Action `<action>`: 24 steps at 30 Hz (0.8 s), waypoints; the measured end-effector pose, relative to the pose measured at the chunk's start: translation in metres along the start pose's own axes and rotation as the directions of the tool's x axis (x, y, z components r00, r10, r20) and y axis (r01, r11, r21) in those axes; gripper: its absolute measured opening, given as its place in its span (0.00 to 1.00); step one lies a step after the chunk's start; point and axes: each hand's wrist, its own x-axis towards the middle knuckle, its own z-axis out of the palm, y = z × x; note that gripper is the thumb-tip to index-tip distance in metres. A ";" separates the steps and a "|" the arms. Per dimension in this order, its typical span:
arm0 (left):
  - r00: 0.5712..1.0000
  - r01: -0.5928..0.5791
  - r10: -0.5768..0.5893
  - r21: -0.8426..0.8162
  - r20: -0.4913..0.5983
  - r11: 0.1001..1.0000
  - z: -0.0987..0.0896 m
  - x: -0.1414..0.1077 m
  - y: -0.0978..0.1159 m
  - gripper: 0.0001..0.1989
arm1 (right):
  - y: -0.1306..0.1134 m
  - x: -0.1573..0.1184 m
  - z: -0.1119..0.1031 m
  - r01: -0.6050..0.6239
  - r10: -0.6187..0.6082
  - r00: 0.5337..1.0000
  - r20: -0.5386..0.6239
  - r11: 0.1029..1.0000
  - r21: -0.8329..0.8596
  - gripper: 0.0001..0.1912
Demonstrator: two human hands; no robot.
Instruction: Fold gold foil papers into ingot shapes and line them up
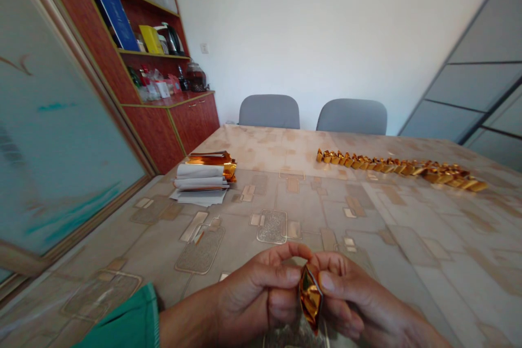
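At the desk [367, 228], left hand [253, 304] and right hand [359, 304] are pinching a gold foil piece [310, 296].
Fingers [332, 283] are clamping it; a folded foil row [391, 166] lies finished, a foil sheet stack [202, 182] remaining.

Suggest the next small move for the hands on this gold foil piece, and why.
Probably open out the gold foil piece between the left hand and right hand: it looks flat and pointed, while those in the gold row look plump.

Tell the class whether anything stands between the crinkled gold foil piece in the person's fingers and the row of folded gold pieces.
Nothing visible. Between the crinkled gold foil piece, pinched by left hand and right hand, and the row of folded gold pieces lies only beige patterned tabletop.
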 end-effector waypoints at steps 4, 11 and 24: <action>1.000 -0.009 0.006 -0.121 -0.027 0.993 0.001 0.001 -0.001 0.21 | -0.002 0.001 0.002 0.012 -0.012 0.999 -0.038 1.000 0.020 0.18; 0.983 -0.108 0.115 0.059 -0.140 0.992 0.006 0.005 -0.001 0.20 | -0.001 0.005 -0.001 0.004 -0.003 0.999 -0.038 1.000 0.021 0.15; 0.975 -0.087 0.113 0.141 -0.194 0.986 0.005 0.006 0.001 0.19 | -0.003 0.009 0.001 -0.004 0.004 0.997 -0.076 1.000 0.004 0.18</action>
